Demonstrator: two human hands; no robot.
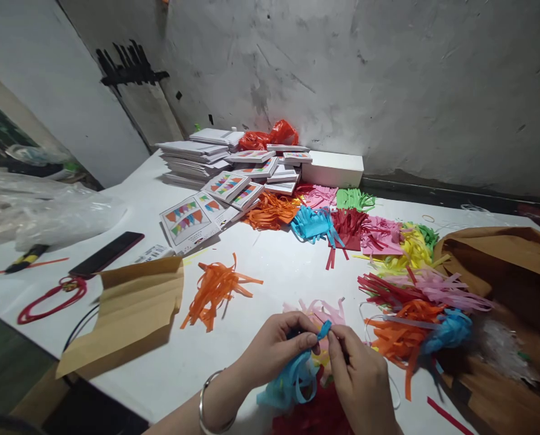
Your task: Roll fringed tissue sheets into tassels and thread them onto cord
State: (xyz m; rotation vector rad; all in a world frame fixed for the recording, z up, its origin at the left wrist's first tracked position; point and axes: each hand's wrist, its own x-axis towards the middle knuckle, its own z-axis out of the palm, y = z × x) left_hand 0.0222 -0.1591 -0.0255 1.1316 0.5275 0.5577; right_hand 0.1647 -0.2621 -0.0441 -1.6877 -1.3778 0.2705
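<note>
A blue paper tassel [292, 382] hangs below my hands, its twisted top pinched between them. My left hand [281, 341], with a silver bangle [202, 402] at the wrist, has thumb and finger closed on it. From the other side, the fingertips of my right hand [358, 374] press on the same blue twist. Pink strips [327, 309] show just behind my fingers. Dark red strips [318, 411] lie beneath, partly hidden by my right hand. An orange tassel [218, 290] rests on the white table [156, 362] to the left.
Coloured tassel bundles [349, 229] line the back and right. Behind stand stacked white packets [197, 160], a white box [333, 169] and a red bag [283, 133]. At left are a phone [108, 254], red cord [52, 309] and brown paper [134, 308]; a large brown bag [505, 248] is at right.
</note>
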